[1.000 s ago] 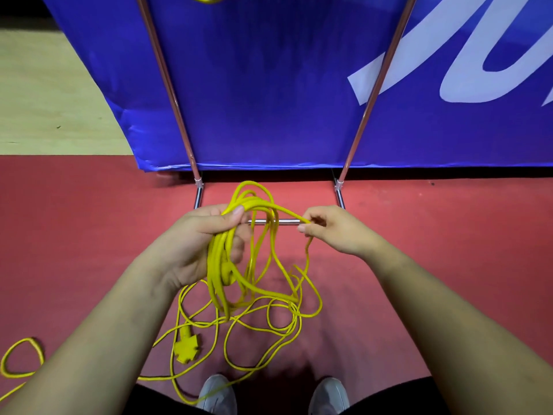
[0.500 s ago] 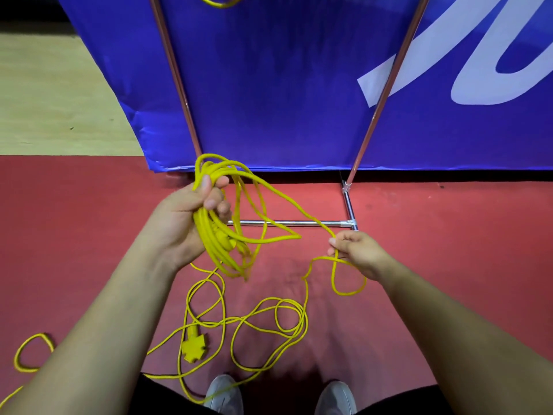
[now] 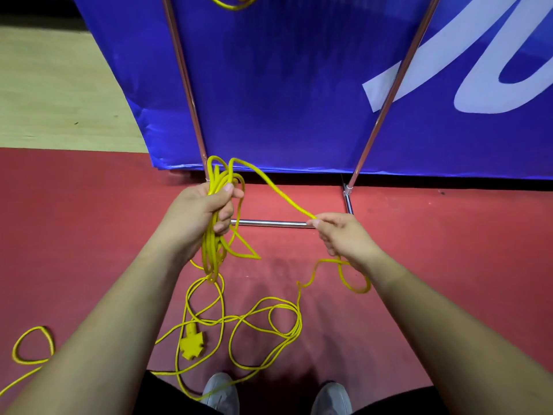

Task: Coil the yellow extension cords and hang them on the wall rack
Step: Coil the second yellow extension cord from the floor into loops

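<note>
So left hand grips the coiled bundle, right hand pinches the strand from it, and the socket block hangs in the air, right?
No: in the head view the socket block lies on the red floor. The left hand does grip the coiled bundle and the right hand pinches the strand.

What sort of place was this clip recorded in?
Probably an indoor sports hall or event venue: a smooth red floor meets a pale wooden floor, and a big blue printed banner stands on a metal tube frame.
</note>
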Demonstrator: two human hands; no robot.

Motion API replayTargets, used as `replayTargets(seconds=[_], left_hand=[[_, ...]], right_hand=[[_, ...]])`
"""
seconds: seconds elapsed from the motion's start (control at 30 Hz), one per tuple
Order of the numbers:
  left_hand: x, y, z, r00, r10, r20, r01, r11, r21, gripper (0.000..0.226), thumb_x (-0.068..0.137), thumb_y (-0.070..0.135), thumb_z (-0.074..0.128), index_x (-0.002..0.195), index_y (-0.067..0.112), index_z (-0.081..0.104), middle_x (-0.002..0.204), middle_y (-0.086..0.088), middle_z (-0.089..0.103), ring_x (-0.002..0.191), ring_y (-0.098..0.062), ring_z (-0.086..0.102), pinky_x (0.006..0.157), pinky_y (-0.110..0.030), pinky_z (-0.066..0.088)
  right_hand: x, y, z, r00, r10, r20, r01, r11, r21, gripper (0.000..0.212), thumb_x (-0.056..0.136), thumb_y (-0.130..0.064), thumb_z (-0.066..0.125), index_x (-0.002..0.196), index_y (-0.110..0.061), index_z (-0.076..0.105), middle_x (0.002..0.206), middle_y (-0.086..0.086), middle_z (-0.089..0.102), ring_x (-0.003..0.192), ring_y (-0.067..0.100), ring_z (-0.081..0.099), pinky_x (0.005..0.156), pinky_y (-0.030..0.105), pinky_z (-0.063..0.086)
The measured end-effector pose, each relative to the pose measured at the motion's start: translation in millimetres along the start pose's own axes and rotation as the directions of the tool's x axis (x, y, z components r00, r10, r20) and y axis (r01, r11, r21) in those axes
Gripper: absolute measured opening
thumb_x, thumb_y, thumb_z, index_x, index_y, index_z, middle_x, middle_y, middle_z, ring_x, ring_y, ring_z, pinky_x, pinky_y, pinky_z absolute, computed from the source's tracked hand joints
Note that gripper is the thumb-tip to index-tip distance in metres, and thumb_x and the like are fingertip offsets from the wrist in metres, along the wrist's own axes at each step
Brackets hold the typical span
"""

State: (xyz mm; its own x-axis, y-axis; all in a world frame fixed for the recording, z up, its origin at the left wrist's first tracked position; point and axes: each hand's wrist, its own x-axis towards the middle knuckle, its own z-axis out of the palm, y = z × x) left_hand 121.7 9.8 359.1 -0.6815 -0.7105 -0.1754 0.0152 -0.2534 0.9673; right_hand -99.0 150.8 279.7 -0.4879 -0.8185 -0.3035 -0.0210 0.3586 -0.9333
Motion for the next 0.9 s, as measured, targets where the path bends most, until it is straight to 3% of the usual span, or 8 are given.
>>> replayTargets(seconds=[0.1,0.2,0.3,0.37,0.43,0.53,0.8,0.9], left_hand=[[-0.1,-4.6,1.4,1.000,-0.011,-0.029,0.014,0.997,0.076,0.020,0.099,0.020,0.048,0.084,0.009,0.054,0.050,0.000,0.050,0.037,-0.013,0.042,0.041,-0.021,0.033],[-2.9,-11.6,13.6,0.997,-0.075,-0.008,0.075,0.988,0.132,0.016,0.100,0.019,0.047,0.086,0.010,0.050,0.063,-0.005,0.069,0.054,-0.018,0.068,0.049,-0.022,0.050],[-6.5,-21.8,26.6,0.979,-0.146,0.144,0.102,0.956,0.274,0.010,0.100,0.018,0.046,0.094,0.011,0.050,0.083,-0.011,0.075,0.079,-0.020,0.072,0.071,-0.025,0.057],[-11.4,-24.9,33.2,0.954,-0.169,0.246,0.069,0.927,0.369,0.011,0.099,0.017,0.047,0.094,0.007,0.051,0.081,-0.006,0.075,0.076,-0.013,0.070,0.071,-0.022,0.056],[-15.5,-23.4,38.9,0.935,-0.177,0.308,0.051,0.925,0.376,0.017,0.098,0.015,0.049,0.093,-0.001,0.052,0.067,-0.004,0.067,0.061,-0.014,0.065,0.056,-0.020,0.052],[-16.3,-14.2,41.2,0.941,-0.165,0.295,0.105,0.973,0.208,0.013,0.096,0.014,0.051,0.085,0.009,0.056,0.055,-0.003,0.043,0.047,-0.016,0.046,0.044,-0.020,0.040],[6.0,-6.5,5.1,0.977,-0.119,-0.179,0.129,0.991,0.045,0.026,0.095,0.004,0.050,0.072,0.016,0.049,0.051,0.006,0.035,0.038,-0.004,0.032,0.036,-0.015,0.027],[8.2,-5.1,-24.9,0.958,-0.045,-0.284,0.094,0.983,0.161,0.028,0.096,0.005,0.048,0.071,0.017,0.046,0.045,0.009,0.037,0.038,-0.006,0.032,0.037,-0.017,0.027]], right_hand=[[-13.9,-15.5,5.5,0.984,-0.109,0.137,0.155,0.910,-0.385,0.018,0.096,-0.013,0.057,0.091,-0.002,0.070,0.056,-0.007,0.039,0.040,0.002,0.031,0.044,0.015,0.025],[-28.6,-36.5,11.2,0.924,-0.018,0.382,0.251,0.783,-0.569,0.016,0.095,-0.014,0.060,0.095,-0.004,0.073,0.050,-0.013,0.046,0.042,-0.003,0.041,0.047,0.010,0.030],[-41.4,-56.4,12.5,0.834,0.094,0.544,0.239,0.827,-0.508,0.017,0.095,-0.013,0.058,0.094,-0.005,0.073,0.041,-0.012,0.039,0.039,0.005,0.032,0.042,0.020,0.028],[-48.9,-68.0,8.2,0.803,0.057,0.594,0.191,0.918,-0.346,0.017,0.096,-0.010,0.056,0.091,-0.004,0.071,0.043,-0.010,0.035,0.041,0.012,0.026,0.044,0.025,0.023],[-51.3,-74.2,2.3,0.812,-0.020,0.583,0.164,0.967,-0.196,0.014,0.096,-0.008,0.057,0.088,-0.004,0.068,0.046,-0.006,0.033,0.043,0.012,0.024,0.046,0.027,0.020],[-46.0,-71.9,-8.9,0.834,-0.028,0.551,0.132,0.980,-0.150,0.008,0.091,-0.006,0.064,0.084,-0.008,0.064,0.048,-0.003,0.034,0.042,0.012,0.027,0.045,0.026,0.021],[-22.9,-36.8,-52.2,0.929,0.148,0.339,0.129,0.728,-0.673,0.023,0.084,-0.011,0.069,0.065,-0.012,0.056,0.049,-0.001,0.041,0.041,0.013,0.035,0.047,0.023,0.031],[-22.3,-14.1,-72.5,0.973,0.085,0.215,0.032,0.871,-0.490,0.014,0.085,-0.008,0.071,0.072,-0.011,0.066,0.060,0.006,0.055,0.054,0.015,0.049,0.058,0.028,0.040]])
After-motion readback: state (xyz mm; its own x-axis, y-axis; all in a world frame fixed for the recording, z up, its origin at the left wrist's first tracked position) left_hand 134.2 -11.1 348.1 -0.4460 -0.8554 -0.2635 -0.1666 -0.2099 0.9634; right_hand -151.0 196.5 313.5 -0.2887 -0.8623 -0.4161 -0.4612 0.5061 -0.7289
